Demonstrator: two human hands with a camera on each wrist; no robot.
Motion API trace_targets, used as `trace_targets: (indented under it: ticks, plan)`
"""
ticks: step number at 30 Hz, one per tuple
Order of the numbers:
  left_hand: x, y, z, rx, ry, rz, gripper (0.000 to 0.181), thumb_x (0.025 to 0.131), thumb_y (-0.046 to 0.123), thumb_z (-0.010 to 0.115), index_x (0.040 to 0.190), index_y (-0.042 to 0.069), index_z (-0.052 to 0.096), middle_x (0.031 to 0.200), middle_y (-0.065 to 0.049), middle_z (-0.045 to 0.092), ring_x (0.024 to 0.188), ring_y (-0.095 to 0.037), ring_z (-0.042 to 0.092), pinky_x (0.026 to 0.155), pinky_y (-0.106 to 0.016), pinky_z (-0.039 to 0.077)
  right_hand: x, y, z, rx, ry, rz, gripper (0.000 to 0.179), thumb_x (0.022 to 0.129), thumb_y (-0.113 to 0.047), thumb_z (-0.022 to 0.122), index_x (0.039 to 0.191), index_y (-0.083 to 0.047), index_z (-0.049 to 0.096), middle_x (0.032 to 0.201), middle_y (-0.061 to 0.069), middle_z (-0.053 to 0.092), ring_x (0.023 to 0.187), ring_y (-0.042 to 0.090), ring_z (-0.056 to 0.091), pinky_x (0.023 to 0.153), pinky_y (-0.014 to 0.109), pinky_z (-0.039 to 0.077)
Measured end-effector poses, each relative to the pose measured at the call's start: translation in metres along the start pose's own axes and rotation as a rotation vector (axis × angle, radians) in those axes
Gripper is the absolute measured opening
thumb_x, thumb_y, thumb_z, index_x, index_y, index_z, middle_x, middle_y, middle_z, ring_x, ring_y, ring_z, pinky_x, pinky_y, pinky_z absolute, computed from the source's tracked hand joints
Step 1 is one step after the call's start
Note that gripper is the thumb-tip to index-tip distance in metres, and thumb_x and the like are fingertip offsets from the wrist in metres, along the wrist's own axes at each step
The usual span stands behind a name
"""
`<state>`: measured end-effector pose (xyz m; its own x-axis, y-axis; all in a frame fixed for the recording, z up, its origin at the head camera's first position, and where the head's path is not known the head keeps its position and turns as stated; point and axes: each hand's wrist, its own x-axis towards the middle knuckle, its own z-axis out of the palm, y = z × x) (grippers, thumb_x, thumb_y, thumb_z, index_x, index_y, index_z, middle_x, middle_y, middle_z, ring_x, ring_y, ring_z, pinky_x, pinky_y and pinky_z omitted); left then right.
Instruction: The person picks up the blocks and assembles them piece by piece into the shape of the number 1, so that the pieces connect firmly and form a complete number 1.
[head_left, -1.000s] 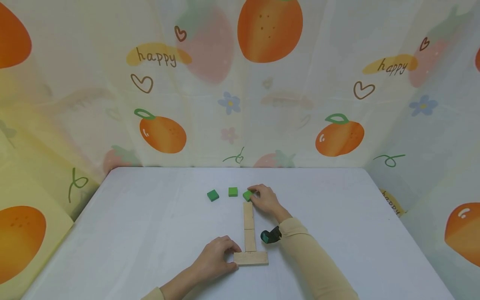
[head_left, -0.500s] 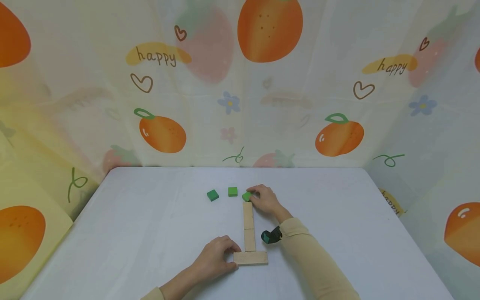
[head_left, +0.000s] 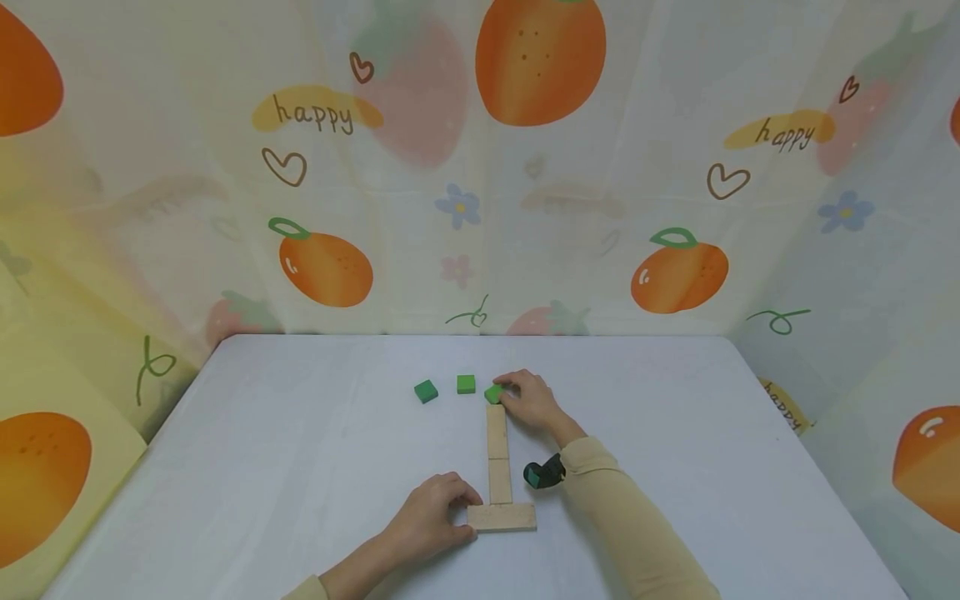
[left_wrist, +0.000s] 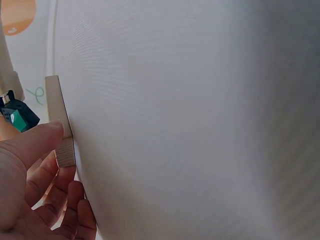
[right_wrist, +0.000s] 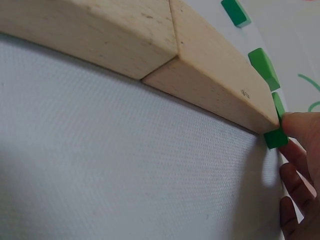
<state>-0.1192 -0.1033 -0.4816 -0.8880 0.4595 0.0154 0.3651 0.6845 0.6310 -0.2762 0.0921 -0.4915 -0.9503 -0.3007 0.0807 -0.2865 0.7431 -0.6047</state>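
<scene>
Three plain wooden blocks lie in an upside-down T: a crosswise block [head_left: 502, 517] nearest me, and a middle block [head_left: 500, 481] and a far block [head_left: 497, 432] end to end beyond it. My left hand [head_left: 433, 515] pinches the left end of the crosswise block, its thumb [left_wrist: 52, 129] on the near side. At the far end of the row my right hand [head_left: 531, 400] pinches a light green block [head_left: 492, 393] between thumb and fingers. In the right wrist view this green block [right_wrist: 275, 138] sits right at the end of the wooden block [right_wrist: 220, 65], partly hidden by the thumb.
Left of the held green block lie another light green block [head_left: 466, 384] and a dark green block [head_left: 426, 391]. The white table [head_left: 300, 467] meets a fruit-printed curtain [head_left: 405, 275] at its back edge. A black wrist camera [head_left: 543, 473] hangs from the right wrist beside the wooden row.
The light green block in my right hand has shifted slightly toward the far end of the wooden row and turned a little. My left hand has not moved.
</scene>
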Motion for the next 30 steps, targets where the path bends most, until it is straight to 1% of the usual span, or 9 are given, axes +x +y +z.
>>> trace_targets:
  ticks: [12, 16, 20, 25, 30]
  plan:
    - [0.000, -0.001, 0.000, -0.002, -0.006, -0.004, 0.028, 0.068, 0.020, 0.079, 0.093, 0.021, 0.066, 0.085, 0.017, 0.055, 0.082, -0.001, 0.048, 0.072, -0.022, 0.045, -0.002, 0.000, -0.001, 0.009, -0.001, -0.010, 0.029, 0.088, -0.019, 0.058, 0.117, -0.013, 0.062, 0.118, 0.008, 0.059, 0.113, 0.026, 0.051, 0.096, 0.044, 0.037]
    - [0.000, -0.001, 0.000, -0.002, -0.005, 0.000, 0.028, 0.067, 0.020, 0.079, 0.092, 0.021, 0.066, 0.085, 0.016, 0.055, 0.081, -0.001, 0.048, 0.072, -0.022, 0.045, -0.002, 0.003, -0.002, 0.037, 0.000, -0.039, 0.031, 0.088, -0.018, 0.058, 0.118, -0.011, 0.061, 0.118, 0.008, 0.060, 0.112, 0.026, 0.052, 0.096, 0.044, 0.038]
    - [0.000, 0.000, 0.000, 0.000, -0.003, 0.004, 0.029, 0.067, 0.020, 0.080, 0.092, 0.021, 0.066, 0.085, 0.016, 0.055, 0.081, -0.001, 0.048, 0.072, -0.022, 0.045, -0.001, 0.008, -0.003, 0.063, -0.026, -0.076, 0.033, 0.090, -0.018, 0.057, 0.122, -0.010, 0.059, 0.121, 0.007, 0.059, 0.115, 0.025, 0.051, 0.098, 0.041, 0.037]
    - [0.000, 0.000, -0.003, -0.006, -0.031, 0.005, 0.032, 0.067, 0.021, 0.080, 0.095, 0.020, 0.065, 0.087, 0.015, 0.055, 0.083, -0.001, 0.049, 0.074, -0.022, 0.045, -0.001, 0.013, -0.004, 0.078, -0.045, -0.109, 0.035, 0.089, -0.018, 0.058, 0.123, -0.010, 0.058, 0.124, 0.007, 0.058, 0.117, 0.025, 0.050, 0.100, 0.041, 0.037]
    - [0.000, -0.001, -0.008, -0.004, -0.073, 0.037, 0.036, 0.067, 0.023, 0.080, 0.098, 0.018, 0.063, 0.090, 0.014, 0.055, 0.085, -0.002, 0.050, 0.077, -0.023, 0.046, -0.001, 0.015, -0.004, 0.091, -0.051, -0.112, 0.035, 0.089, -0.018, 0.059, 0.123, -0.011, 0.058, 0.123, 0.007, 0.058, 0.117, 0.025, 0.050, 0.100, 0.041, 0.036]
